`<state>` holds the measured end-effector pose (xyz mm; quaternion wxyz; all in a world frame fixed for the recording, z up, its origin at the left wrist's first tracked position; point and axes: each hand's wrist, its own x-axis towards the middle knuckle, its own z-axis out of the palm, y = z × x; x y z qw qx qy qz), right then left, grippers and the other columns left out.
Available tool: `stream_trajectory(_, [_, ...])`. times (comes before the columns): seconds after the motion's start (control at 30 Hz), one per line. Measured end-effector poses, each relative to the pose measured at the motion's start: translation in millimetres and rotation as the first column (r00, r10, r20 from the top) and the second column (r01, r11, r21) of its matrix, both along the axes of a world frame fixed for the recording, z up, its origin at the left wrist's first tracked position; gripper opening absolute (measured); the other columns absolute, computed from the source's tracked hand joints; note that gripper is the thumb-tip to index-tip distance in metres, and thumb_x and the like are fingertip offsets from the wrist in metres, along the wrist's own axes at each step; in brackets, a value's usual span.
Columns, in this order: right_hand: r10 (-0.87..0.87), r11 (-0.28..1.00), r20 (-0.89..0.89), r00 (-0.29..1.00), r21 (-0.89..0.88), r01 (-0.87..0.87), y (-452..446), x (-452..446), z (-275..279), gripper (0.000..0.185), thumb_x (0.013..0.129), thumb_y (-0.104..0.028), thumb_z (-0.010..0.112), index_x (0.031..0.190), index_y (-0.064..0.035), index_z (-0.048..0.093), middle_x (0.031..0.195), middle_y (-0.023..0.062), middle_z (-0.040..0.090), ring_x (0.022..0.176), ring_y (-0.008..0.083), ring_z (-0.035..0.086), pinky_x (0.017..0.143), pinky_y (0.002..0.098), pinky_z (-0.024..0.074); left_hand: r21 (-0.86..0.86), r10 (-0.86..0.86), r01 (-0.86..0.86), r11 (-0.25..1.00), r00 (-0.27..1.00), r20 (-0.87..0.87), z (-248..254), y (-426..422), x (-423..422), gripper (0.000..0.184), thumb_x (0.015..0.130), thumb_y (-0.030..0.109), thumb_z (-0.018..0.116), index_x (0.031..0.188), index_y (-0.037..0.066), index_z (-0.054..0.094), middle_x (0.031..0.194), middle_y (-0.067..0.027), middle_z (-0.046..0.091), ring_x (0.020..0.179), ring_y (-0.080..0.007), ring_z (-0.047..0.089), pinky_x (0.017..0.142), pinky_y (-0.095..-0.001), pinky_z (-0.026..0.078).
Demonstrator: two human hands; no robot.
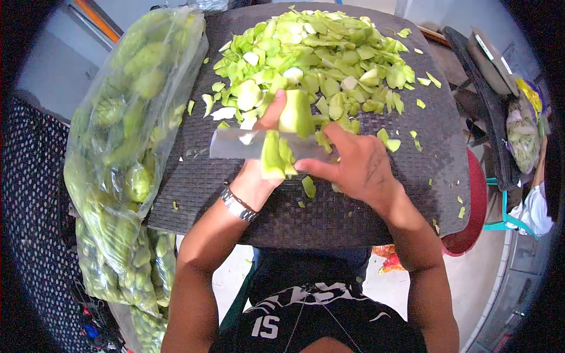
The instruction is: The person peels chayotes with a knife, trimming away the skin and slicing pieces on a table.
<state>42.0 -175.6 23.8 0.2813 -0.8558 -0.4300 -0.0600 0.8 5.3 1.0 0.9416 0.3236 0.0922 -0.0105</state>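
My left hand [259,170], with a metal watch on the wrist, is closed around a pale green peeled vegetable [296,113], its thumb up along the side. The vegetable's exact kind is not clear. A wide knife [232,145] lies crosswise over it, its blade pointing left. My right hand [365,167] grips the knife at the right end, hiding the handle. Cut green slices [272,157] hang on the near side of the blade. Just beyond both hands, a large heap of thin green slices [318,53] covers the far part of the dark woven tabletop [194,194].
Clear plastic bags [138,88] full of whole green vegetables stand along the left edge. Loose slices [393,144] lie scattered at the right. Beyond the table's right edge are a red round object [468,206], a turquoise frame [500,220] and another filled bag [522,135].
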Motion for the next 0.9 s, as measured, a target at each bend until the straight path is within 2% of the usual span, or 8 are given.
stream_trajectory(0.1, [-0.084,0.993,-0.074,0.994,0.072,0.089,-8.7,20.3,-4.9,0.06,0.093,-0.062,0.065,0.092,-0.0024,0.06,0.071,0.0223,0.065,0.066,0.0427,0.068,0.058,0.0496,0.0525,0.318,0.155,-0.142,0.937,0.988,-0.018,-5.6,-12.0,-1.7,0.053,0.106,0.05,0.048,0.14,0.009,0.055,0.129,-0.0089,0.067,0.112,-0.0244,0.068,0.096,-0.0423,0.056])
stream_trajectory(0.2, [-0.205,0.969,-0.307,0.929,0.072,0.237,-21.0,47.6,-1.6,0.059,0.094,-0.058,0.066,0.085,0.0,0.06,0.068,0.0265,0.061,0.066,0.0442,0.067,0.057,0.0493,0.0484,0.162,0.061,-0.046,0.986,0.994,-0.089,8.3,-9.7,-1.6,0.049,0.108,0.046,0.048,0.137,0.008,0.057,0.12,-0.0091,0.069,0.1,-0.0238,0.07,0.085,-0.0402,0.059])
stream_trajectory(0.33, [-0.08,0.991,-0.288,0.954,0.076,0.106,-12.2,21.4,3.5,0.064,0.089,-0.065,0.068,0.087,-0.0015,0.059,0.069,0.0235,0.064,0.066,0.0443,0.068,0.059,0.0517,0.0506,0.17,0.138,-0.123,0.978,0.988,-0.077,1.4,-2.8,1.2,0.054,0.105,0.052,0.05,0.136,0.008,0.058,0.119,-0.0115,0.07,0.102,-0.0263,0.07,0.086,-0.0435,0.059])
stream_trajectory(0.37, [-0.043,0.997,-0.206,0.978,0.056,0.056,-7.3,9.9,3.7,0.065,0.088,-0.066,0.068,0.088,-0.0021,0.059,0.068,0.0225,0.064,0.066,0.0437,0.068,0.059,0.0515,0.0517,0.172,0.15,-0.134,0.976,0.985,-0.085,-6.4,1.3,1.0,0.055,0.105,0.053,0.05,0.136,0.008,0.058,0.119,-0.0118,0.07,0.103,-0.0271,0.07,0.087,-0.0444,0.059])
stream_trajectory(0.47, [0.055,0.998,0.02,0.998,0.008,-0.055,3.4,-9.2,-4.3,0.068,0.084,-0.072,0.067,0.092,-0.0048,0.059,0.068,0.0169,0.067,0.065,0.0389,0.071,0.058,0.049,0.0563,-0.114,0.007,-0.008,0.993,1.0,-0.002,-10.6,9.5,9.5,0.058,0.105,0.055,0.047,0.136,0.008,0.057,0.119,-0.0137,0.069,0.106,-0.031,0.069,0.095,-0.0483,0.056])
stream_trajectory(0.7, [0.006,1.0,0.107,0.994,0.005,-0.007,4.8,-9.2,-7.5,0.067,0.084,-0.072,0.067,0.094,-0.006,0.059,0.068,0.0139,0.067,0.062,0.0354,0.071,0.054,0.0473,0.0563,-0.342,-0.097,0.121,0.932,0.992,0.086,-21.3,10.6,9.9,0.059,0.104,0.06,0.047,0.133,0.01,0.059,0.117,-0.0136,0.069,0.104,-0.0325,0.068,0.091,-0.0508,0.057])
stream_trajectory(0.8, [-0.005,1.0,0.125,0.992,0.011,0.004,3.0,-7.3,-8.0,0.067,0.084,-0.072,0.067,0.095,-0.0063,0.06,0.07,0.0139,0.068,0.061,0.0356,0.071,0.053,0.0472,0.0559,-0.277,-0.077,0.102,0.955,0.992,0.099,-15.0,9.0,6.5,0.057,0.104,0.058,0.048,0.132,0.01,0.059,0.116,-0.0126,0.069,0.102,-0.0308,0.069,0.089,-0.0482,0.058])
stream_trajectory(0.9, [-0.034,0.999,0.134,0.99,0.019,0.032,3.4,-4.1,-6.2,0.065,0.085,-0.07,0.067,0.096,-0.0063,0.061,0.07,0.0139,0.068,0.063,0.0352,0.071,0.054,0.0466,0.0559,-0.06,0.007,-0.005,0.998,1.0,0.024,-2.4,2.7,0.9,0.053,0.108,0.05,0.043,0.137,0.009,0.058,0.124,-0.0107,0.068,0.109,-0.0251,0.069,0.095,-0.0435,0.056])
